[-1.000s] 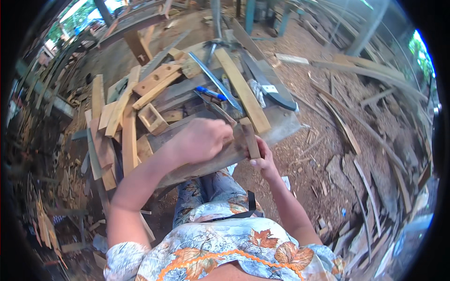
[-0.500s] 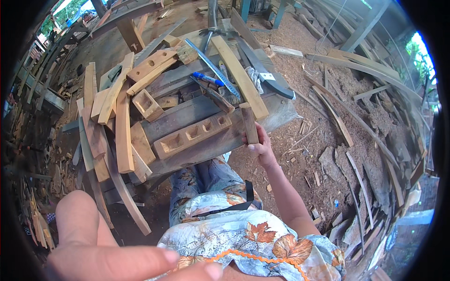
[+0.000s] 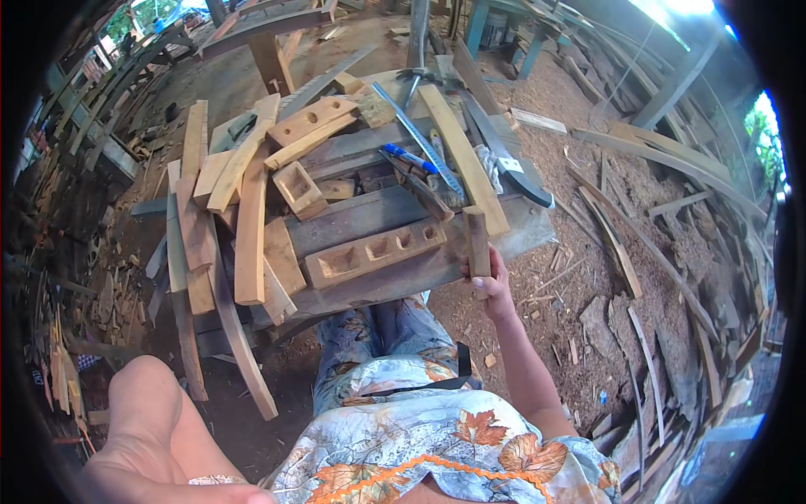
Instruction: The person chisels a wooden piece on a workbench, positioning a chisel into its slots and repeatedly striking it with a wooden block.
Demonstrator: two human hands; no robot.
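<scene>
My right hand [image 3: 499, 286] grips the lower end of a short wooden block [image 3: 476, 235], which stands roughly upright at the bench's near right edge. Left of it lies a wooden bar with several square holes [image 3: 378, 251]. Just behind is a long pale wooden strip [image 3: 466, 160]. My left arm is bent, and my left hand [image 3: 168, 491] is raised very close at the lower left. Most of its fingers are cut off by the lower edge, so its grip cannot be told.
On the bench [image 3: 357, 214] lie a blue marker [image 3: 410, 158], a blue ruler [image 3: 420, 139], a hammer [image 3: 413, 80], a dark-bladed saw [image 3: 508, 164] and a drilled wooden block [image 3: 315, 120]. Wood strips [image 3: 252, 235] pile up at the left. Shavings and scraps [image 3: 588, 277] cover the ground.
The view has shifted, so the bench appears farther right and slightly lower. My left hand has dropped toward the lower edge, its fingers leaving view. My right hand keeps holding the wooden block.
</scene>
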